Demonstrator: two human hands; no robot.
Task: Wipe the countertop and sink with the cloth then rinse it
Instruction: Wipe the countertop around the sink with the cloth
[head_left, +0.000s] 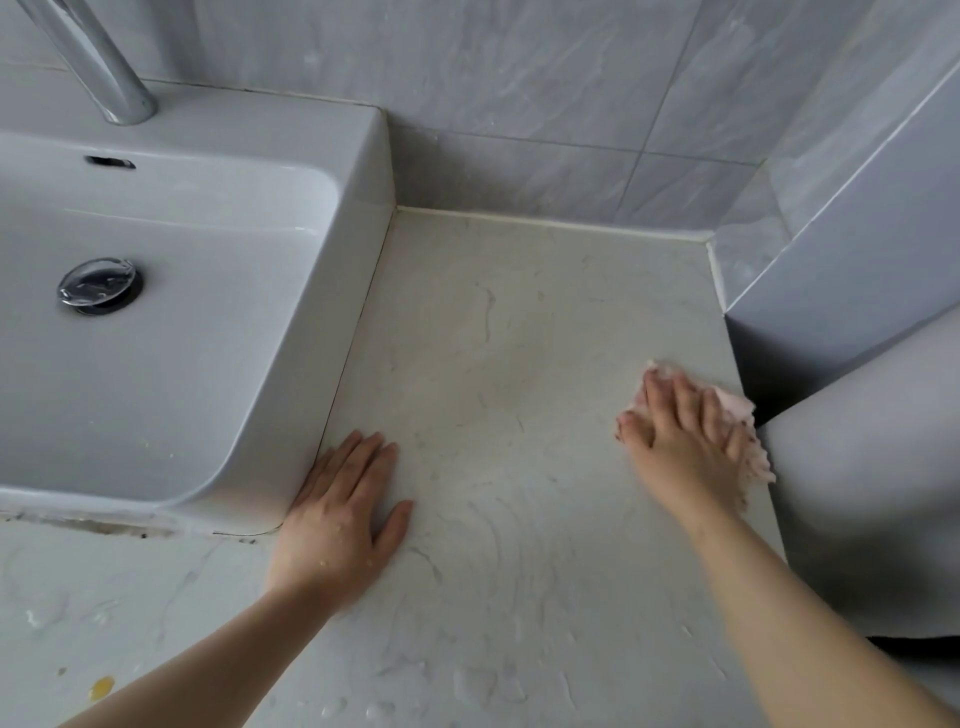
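Observation:
The pale marble countertop (498, 364) fills the middle of the view and shows wet wipe streaks near its front. A pink cloth (740, 410) lies near the counter's right edge, and my right hand (685, 441) presses flat on it with straight fingers. My left hand (337, 514) rests flat on the counter, touching the front right corner of the white sink (208, 322). The sink holds a chrome drain plug (98, 286). A chrome faucet (98, 67) rises at the top left.
Grey tiled walls (519, 104) close the back and right of the counter. A white rounded object (872, 467) stands beyond the counter's right edge. A yellow spot (101, 688) and water drops lie on the counter at the front left.

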